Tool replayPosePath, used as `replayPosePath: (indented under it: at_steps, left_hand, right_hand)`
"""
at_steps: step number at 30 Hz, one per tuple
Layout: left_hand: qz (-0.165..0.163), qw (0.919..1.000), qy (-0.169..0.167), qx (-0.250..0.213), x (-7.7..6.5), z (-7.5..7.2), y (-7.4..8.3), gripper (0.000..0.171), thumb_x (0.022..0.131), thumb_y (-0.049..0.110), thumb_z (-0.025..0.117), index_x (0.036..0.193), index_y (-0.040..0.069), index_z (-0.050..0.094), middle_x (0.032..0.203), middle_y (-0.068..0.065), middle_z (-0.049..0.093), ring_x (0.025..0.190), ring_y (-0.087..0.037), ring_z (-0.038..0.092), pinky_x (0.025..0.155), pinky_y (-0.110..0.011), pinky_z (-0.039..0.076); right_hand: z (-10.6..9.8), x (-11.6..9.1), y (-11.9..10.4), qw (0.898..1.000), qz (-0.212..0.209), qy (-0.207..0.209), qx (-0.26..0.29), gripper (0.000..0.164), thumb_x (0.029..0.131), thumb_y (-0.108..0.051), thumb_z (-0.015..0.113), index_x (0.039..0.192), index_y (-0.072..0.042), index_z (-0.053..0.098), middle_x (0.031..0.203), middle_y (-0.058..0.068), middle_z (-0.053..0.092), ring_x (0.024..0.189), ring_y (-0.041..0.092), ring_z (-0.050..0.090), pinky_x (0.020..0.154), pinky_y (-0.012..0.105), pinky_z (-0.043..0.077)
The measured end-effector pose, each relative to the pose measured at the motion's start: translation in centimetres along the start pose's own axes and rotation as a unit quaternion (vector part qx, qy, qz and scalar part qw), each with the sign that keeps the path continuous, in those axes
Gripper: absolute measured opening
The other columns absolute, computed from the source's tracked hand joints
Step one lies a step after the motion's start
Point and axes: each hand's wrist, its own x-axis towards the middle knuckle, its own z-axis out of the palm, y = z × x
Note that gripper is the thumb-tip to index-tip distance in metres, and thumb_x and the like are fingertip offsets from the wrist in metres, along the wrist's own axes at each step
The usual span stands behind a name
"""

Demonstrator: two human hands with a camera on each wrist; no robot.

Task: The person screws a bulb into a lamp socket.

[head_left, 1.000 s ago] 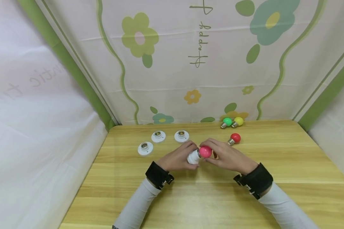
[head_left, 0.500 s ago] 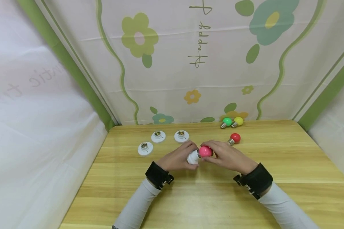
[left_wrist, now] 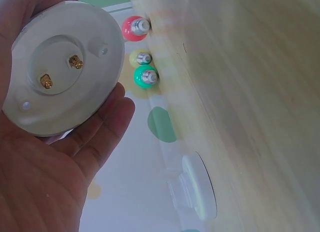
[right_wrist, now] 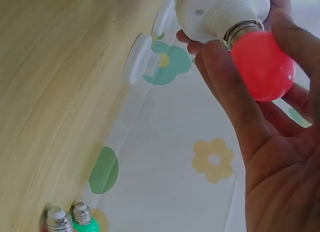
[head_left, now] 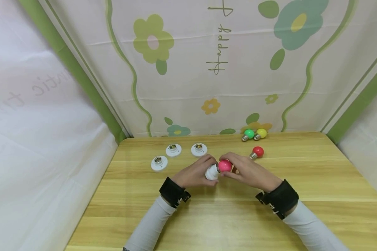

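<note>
My left hand [head_left: 196,173] grips a round white lamp socket [head_left: 211,172] by its base. The left wrist view shows the underside of that socket [left_wrist: 65,67], with two brass screws in its recess. With thumb and fingers my right hand [head_left: 248,171] pinches a pinkish-red light bulb [head_left: 225,166]. Seen from the right wrist, the bulb [right_wrist: 263,66] has its metal screw base partly inside the socket's mouth, some thread still showing. Both hands are held close together over the wooden table.
Three white lamp sockets, one of them nearest the hands [head_left: 199,149], lie at the back left of the table [head_left: 207,223]. At the back right lie a green bulb [head_left: 249,134], a yellow bulb [head_left: 261,133] and a red bulb [head_left: 258,151]. A flowered curtain [head_left: 182,87] hangs behind.
The right hand's fingers shift slightly around the bulb, drawing in and then spreading again. The left hand and socket stay in place.
</note>
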Motion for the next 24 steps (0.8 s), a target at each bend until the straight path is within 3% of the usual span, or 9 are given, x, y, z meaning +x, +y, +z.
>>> replayPosePath:
  at_steps: [10,19,24]
  left_hand:
    - [-0.003,0.9999,0.007,-0.014,-0.03,0.01,-0.03,0.046,0.09,0.026,0.086,0.127,0.01,0.063,0.123,0.001,0.057,0.107,-0.01,0.053,0.093,-0.02,0.052]
    - [-0.005,0.9998,0.006,-0.021,-0.06,-0.11,-0.02,0.046,0.09,0.026,0.086,0.127,0.012,0.062,0.123,0.002,0.056,0.107,-0.009,0.054,0.092,-0.019,0.053]
    - [-0.004,0.9997,0.004,-0.024,-0.15,-0.22,0.08,0.047,0.09,0.025,0.086,0.127,0.011,0.062,0.124,0.001,0.055,0.107,-0.009,0.054,0.092,-0.019,0.053]
  right_hand:
    - [0.1,0.03,0.02,0.999,-0.038,0.011,-0.004,0.054,0.084,-0.004,0.089,0.13,-0.007,0.063,0.123,0.003,0.071,0.101,0.01,0.069,0.083,0.037,0.064]
    - [0.0,-0.06,0.08,1.0,-0.023,0.003,-0.004,0.055,0.087,-0.011,0.089,0.134,-0.004,0.063,0.122,0.005,0.073,0.093,0.008,0.068,0.077,0.029,0.063]
    - [-0.02,-0.07,0.04,1.0,-0.008,-0.005,-0.004,0.053,0.09,-0.017,0.087,0.135,-0.004,0.063,0.12,0.005,0.073,0.086,0.014,0.069,0.074,0.028,0.061]
